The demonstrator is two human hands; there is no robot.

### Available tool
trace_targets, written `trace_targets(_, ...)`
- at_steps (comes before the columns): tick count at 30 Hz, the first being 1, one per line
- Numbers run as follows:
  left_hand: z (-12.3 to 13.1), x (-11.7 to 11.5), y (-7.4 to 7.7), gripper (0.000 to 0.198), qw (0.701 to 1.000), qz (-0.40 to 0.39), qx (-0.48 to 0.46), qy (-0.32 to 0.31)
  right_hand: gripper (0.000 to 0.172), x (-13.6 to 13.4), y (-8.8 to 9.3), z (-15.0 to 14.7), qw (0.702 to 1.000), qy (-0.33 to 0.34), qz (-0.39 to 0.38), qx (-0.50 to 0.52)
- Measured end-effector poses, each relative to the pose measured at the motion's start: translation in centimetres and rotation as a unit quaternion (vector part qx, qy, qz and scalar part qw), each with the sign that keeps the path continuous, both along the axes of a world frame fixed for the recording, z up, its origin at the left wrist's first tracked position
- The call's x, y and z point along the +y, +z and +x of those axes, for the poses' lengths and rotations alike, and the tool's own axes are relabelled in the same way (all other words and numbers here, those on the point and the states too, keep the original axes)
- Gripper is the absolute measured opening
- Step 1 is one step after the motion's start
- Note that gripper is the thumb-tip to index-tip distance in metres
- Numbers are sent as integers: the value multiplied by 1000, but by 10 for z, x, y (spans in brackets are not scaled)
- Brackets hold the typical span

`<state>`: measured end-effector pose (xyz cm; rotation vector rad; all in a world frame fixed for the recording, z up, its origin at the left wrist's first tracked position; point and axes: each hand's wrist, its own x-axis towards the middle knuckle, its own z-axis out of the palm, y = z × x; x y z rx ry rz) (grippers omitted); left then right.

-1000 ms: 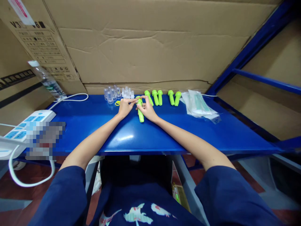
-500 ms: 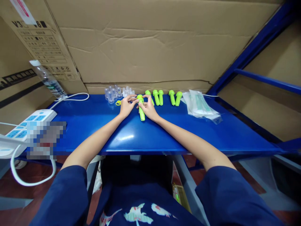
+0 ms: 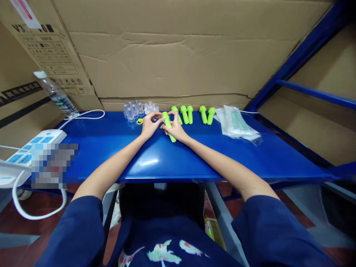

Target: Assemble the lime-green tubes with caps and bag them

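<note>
My right hand grips a bright green plastic tube over the blue shelf, the tube slanting down to the right. My left hand pinches at the tube's wide top end. A yellow ring lies just left of my left hand. Behind it stand several small clear caps. More green tubes lie in a row to the right of my hands.
Clear plastic bags lie at the right of the shelf. A water bottle leans at the back left, and a white power strip with its cable sits at the left edge. Cardboard boxes close off the back.
The green tube's lower end has swung to the right in my right hand. My left fingers have stayed at its top end.
</note>
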<state>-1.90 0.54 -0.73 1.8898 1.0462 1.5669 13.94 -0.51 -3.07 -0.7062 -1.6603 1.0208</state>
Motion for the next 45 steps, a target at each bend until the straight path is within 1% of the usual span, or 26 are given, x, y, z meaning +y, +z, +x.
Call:
trace_targets(5,0,1,-1,31,999,-28,-20,-12,53,-2,1,0,1000,-14,3,-11)
trace_targets(13,-3,-1,0,22,1000,-6,26,-5,53,-1,0,3,999,-14,-29,-21)
trace_targets(18,-2,0,-1,25,1000,-15,20,-8,49,-2,1,3,999,-21,-23,-22)
trace_targets(23,-3,2,-1,16,1000,-10,18,-14,57,-3,2,2,999,-22,-22,-18)
trace_targets(26,-4,3,-1,12,1000,-14,17,-18,56,-3,2,2,999,-28,-31,-20)
trace_targets(32,-3,3,-3,10,999,1,52,-15,53,-1,1,3,999,-32,-38,-21)
trace_targets(36,1,1,-2,8,998,9,56,-5,51,0,1,3,999,-35,-25,-17)
trace_targets(40,3,0,-2,17,998,34,57,15,56,1,1,3,999,-43,-19,-25)
trace_targets(45,0,1,-3,12,997,41,71,2,56,0,0,3,999,-36,-23,-33)
